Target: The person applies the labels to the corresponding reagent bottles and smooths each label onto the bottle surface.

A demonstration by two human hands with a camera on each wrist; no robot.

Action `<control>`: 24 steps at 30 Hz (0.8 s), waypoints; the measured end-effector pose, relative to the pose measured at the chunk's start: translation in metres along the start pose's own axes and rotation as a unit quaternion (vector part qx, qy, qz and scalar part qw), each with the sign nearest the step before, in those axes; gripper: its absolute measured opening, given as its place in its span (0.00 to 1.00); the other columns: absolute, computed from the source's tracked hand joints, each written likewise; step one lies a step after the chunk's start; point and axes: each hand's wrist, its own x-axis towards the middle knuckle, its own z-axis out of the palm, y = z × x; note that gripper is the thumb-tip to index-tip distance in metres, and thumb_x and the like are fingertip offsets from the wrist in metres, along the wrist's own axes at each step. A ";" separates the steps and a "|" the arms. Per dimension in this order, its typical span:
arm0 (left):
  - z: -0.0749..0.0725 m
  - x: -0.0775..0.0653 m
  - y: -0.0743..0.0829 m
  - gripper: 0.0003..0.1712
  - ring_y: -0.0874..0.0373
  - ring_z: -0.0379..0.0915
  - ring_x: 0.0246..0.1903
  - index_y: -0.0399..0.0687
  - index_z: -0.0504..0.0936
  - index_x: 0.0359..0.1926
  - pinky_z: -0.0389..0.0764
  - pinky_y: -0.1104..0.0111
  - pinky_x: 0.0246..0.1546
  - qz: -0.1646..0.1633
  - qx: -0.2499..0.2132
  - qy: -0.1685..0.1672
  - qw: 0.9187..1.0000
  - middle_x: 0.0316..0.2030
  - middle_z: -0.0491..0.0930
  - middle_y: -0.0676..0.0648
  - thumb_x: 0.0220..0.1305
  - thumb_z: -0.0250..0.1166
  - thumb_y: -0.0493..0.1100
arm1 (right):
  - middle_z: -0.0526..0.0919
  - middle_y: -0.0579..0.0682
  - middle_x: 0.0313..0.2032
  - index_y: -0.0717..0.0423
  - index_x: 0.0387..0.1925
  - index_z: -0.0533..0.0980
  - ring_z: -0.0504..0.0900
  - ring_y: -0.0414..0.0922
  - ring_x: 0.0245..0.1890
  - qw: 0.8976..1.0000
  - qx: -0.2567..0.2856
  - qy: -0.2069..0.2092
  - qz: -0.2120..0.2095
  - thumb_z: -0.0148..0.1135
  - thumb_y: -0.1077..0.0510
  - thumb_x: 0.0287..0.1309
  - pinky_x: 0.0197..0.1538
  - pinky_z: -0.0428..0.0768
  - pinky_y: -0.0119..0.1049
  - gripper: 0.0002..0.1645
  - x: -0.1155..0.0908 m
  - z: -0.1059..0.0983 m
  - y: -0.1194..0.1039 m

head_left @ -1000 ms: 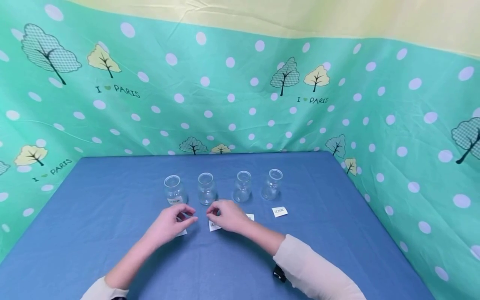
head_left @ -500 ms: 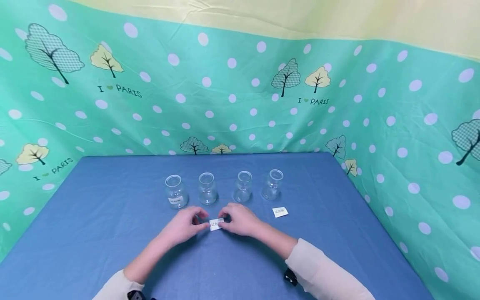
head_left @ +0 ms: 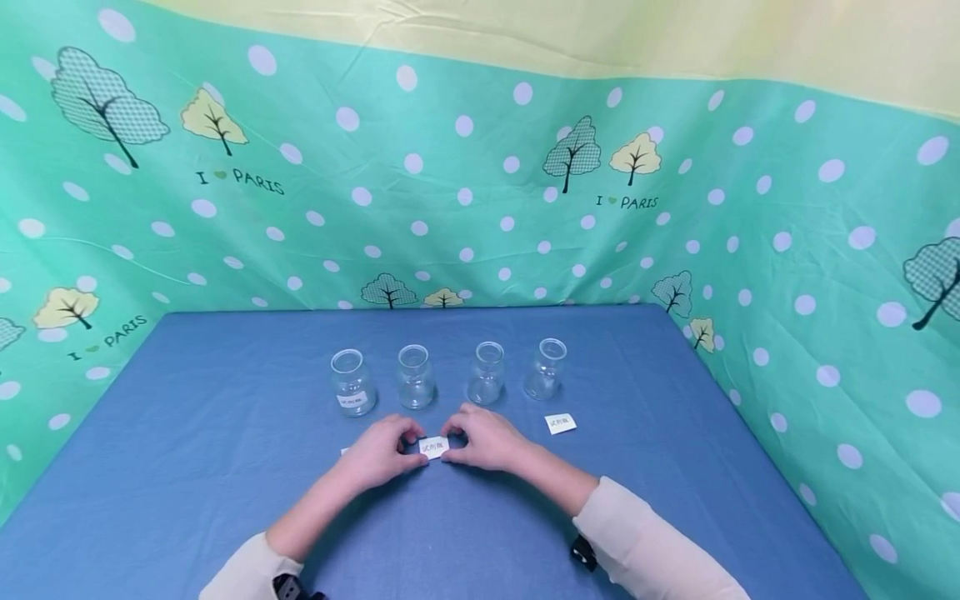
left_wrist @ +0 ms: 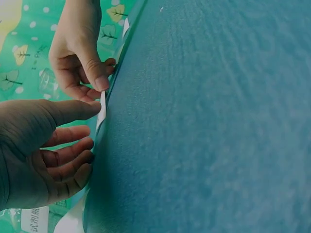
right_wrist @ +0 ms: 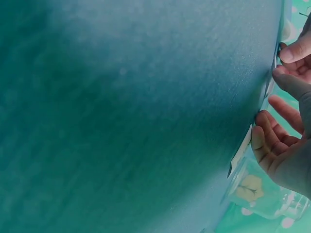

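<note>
A small white paper label point(head_left: 433, 447) with dark handwriting lies at the middle of the table, before the jars. My left hand point(head_left: 386, 450) has thumb and index finger at its left corners. At the right corners, the thumb and index finger of my right hand point(head_left: 487, 437) hold it the same way. Both thumbs are on the near edge, index fingers on the far edge. The left wrist view shows this label point(left_wrist: 101, 112) nearly edge-on by my left thumb. Behind my hands stand clear glass jars in a row; the leftmost jar point(head_left: 348, 371) bears a similar label point(head_left: 351, 400).
Three more glass jars point(head_left: 415, 375), point(head_left: 486, 375), point(head_left: 546, 371) complete the row. A second loose label point(head_left: 559, 423) lies right of my right hand. Another label point(head_left: 345, 451) peeks out beside my left hand. In the right wrist view a label point(right_wrist: 240, 150) lies below my right fingers.
My left hand has moved right to the middle label. My right hand has shifted slightly right, from over the label to its right edge, so the writing now shows fully.
</note>
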 end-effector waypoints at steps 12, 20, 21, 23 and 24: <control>0.005 0.003 -0.001 0.15 0.60 0.69 0.30 0.44 0.80 0.33 0.71 0.69 0.33 -0.017 0.026 0.004 1.000 0.28 0.73 0.51 0.43 0.74 0.43 | 0.71 0.41 0.32 0.45 0.43 0.81 0.69 0.35 0.29 1.000 -0.017 -0.025 0.006 0.69 0.44 0.47 0.33 0.69 0.26 0.20 0.005 -0.001 -0.001; 0.007 0.003 -0.003 0.14 0.60 0.68 0.30 0.45 0.80 0.32 0.70 0.70 0.32 -0.012 0.018 0.014 1.000 0.28 0.73 0.52 0.44 0.74 0.42 | 0.70 0.41 0.31 0.45 0.42 0.81 0.69 0.35 0.29 0.999 -0.013 -0.035 0.006 0.70 0.45 0.47 0.33 0.69 0.26 0.20 0.007 -0.001 -0.002; 0.007 0.003 -0.003 0.14 0.61 0.68 0.30 0.46 0.80 0.32 0.70 0.71 0.32 -0.013 0.017 0.014 1.000 0.28 0.73 0.52 0.44 0.74 0.42 | 0.70 0.41 0.31 0.45 0.42 0.81 0.69 0.35 0.29 0.999 -0.013 -0.036 0.006 0.70 0.45 0.47 0.33 0.68 0.26 0.19 0.007 -0.001 -0.002; 0.007 0.003 -0.002 0.14 0.61 0.68 0.29 0.46 0.80 0.32 0.70 0.71 0.31 -0.016 0.017 0.014 1.000 0.28 0.73 0.52 0.44 0.74 0.43 | 0.70 0.41 0.31 0.45 0.42 0.80 0.69 0.35 0.29 0.999 -0.013 -0.038 0.005 0.70 0.46 0.47 0.32 0.68 0.26 0.19 0.008 -0.001 -0.002; 0.007 0.002 -0.002 0.14 0.62 0.68 0.29 0.46 0.79 0.32 0.70 0.72 0.31 -0.017 0.018 0.014 1.000 0.28 0.73 0.52 0.44 0.74 0.43 | 0.70 0.41 0.31 0.45 0.42 0.80 0.69 0.35 0.29 0.999 -0.013 -0.039 0.005 0.70 0.46 0.47 0.32 0.68 0.26 0.19 0.008 -0.002 -0.003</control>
